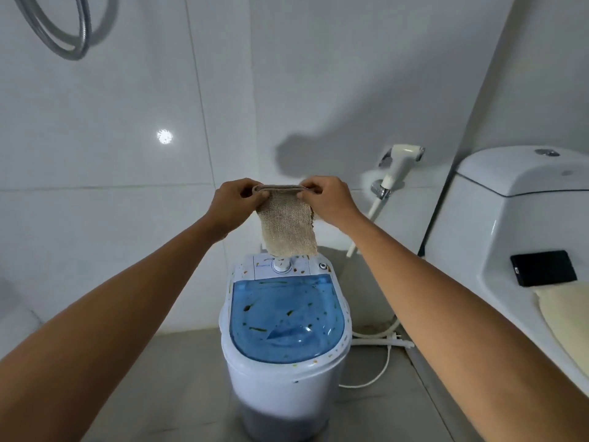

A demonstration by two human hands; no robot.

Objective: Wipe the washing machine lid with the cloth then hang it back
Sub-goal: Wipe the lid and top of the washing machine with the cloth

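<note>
Pinching the top edge of a beige mesh cloth (287,223), the left hand (237,200) and right hand (328,199) hold it up near the wall, fingers closed on opposite corners. It hangs limp above the control panel of the small washing machine (283,371), whose blue translucent lid (285,317) is flecked with brownish debris. The cloth looks light, soft and floppy; bunching it into one palm should give firmer wiping pressure.
</note>
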